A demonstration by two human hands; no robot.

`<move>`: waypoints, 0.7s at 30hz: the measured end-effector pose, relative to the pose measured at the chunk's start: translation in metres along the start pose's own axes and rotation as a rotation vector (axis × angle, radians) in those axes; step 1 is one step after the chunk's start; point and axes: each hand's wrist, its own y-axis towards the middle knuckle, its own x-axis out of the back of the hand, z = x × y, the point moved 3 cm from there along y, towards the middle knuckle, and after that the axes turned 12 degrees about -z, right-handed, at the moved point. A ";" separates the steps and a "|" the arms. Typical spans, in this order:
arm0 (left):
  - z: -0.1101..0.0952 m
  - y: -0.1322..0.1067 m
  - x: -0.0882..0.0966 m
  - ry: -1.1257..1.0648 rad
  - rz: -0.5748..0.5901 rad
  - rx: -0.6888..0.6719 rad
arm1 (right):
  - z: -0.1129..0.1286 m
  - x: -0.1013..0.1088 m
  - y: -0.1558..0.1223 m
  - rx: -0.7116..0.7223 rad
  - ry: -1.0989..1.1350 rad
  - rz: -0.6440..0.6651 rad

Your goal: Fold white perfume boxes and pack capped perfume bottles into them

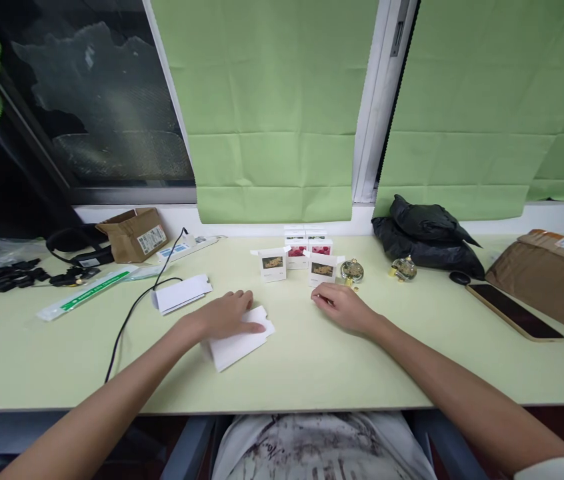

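My left hand (229, 313) lies over a flattened white box (239, 347), its thumb on top and its fingers curled at the far side. Beside it on the left is another stack of flat white boxes (185, 293). My right hand (345, 307) rests on the table with curled fingers, just in front of a small white box (321, 267) with raised flaps. What those fingers hold, if anything, is hidden. A similar open-flapped white box (273, 265) stands to the left. Behind both are several white boxes with pink pictures (297, 252).
Two shiny round gold-and-glass items, one nearer (352, 270) and one farther right (404, 268), stand near black plastic bags (427, 233). A phone (515, 312) lies by a brown package (552, 280). At left are a black cable (135, 310), an open cardboard box (132, 235) and a power strip (189, 247).
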 end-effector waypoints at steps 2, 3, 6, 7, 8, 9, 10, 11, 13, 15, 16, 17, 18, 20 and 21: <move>-0.017 0.013 -0.009 -0.047 -0.014 -0.022 | 0.001 -0.001 -0.001 -0.040 0.015 0.055; -0.024 0.021 -0.014 -0.069 -0.021 -0.034 | 0.001 -0.002 -0.002 -0.065 0.020 0.092; -0.040 0.042 -0.025 -0.118 -0.064 -0.052 | 0.000 -0.005 -0.004 -0.153 0.041 0.200; -0.044 0.047 -0.028 -0.142 -0.084 -0.058 | 0.000 -0.005 -0.005 -0.183 0.050 0.221; -0.047 0.052 -0.030 -0.172 -0.106 -0.059 | -0.001 -0.005 -0.005 -0.213 0.061 0.232; -0.049 0.055 -0.032 -0.221 -0.134 -0.053 | -0.002 -0.005 -0.006 -0.243 0.077 0.233; -0.051 0.057 -0.034 -0.296 -0.168 -0.044 | -0.003 -0.005 -0.006 -0.273 0.099 0.226; -0.052 0.058 -0.036 -0.396 -0.201 -0.032 | -0.004 -0.005 -0.006 -0.304 0.133 0.214; -0.054 0.057 -0.041 -0.662 -0.261 -0.006 | -0.005 -0.006 -0.007 -0.366 0.243 0.174; -0.056 0.054 -0.046 -0.937 -0.303 0.015 | -0.007 -0.008 -0.007 -0.440 0.423 0.131; -0.058 0.052 -0.049 -1.055 -0.300 0.023 | -0.008 -0.010 -0.007 -0.476 0.528 0.114; -0.060 0.051 -0.053 -1.158 -0.277 0.031 | -0.009 -0.011 -0.006 -0.506 0.625 0.098; -0.062 0.049 -0.055 -1.245 -0.240 0.044 | -0.009 -0.013 -0.006 -0.523 0.697 0.082; -0.066 0.048 -0.059 -1.390 -0.160 0.083 | -0.010 -0.014 -0.004 -0.520 0.738 0.044; -0.067 0.048 -0.059 -1.455 -0.132 0.110 | -0.011 -0.014 -0.004 -0.505 0.714 0.033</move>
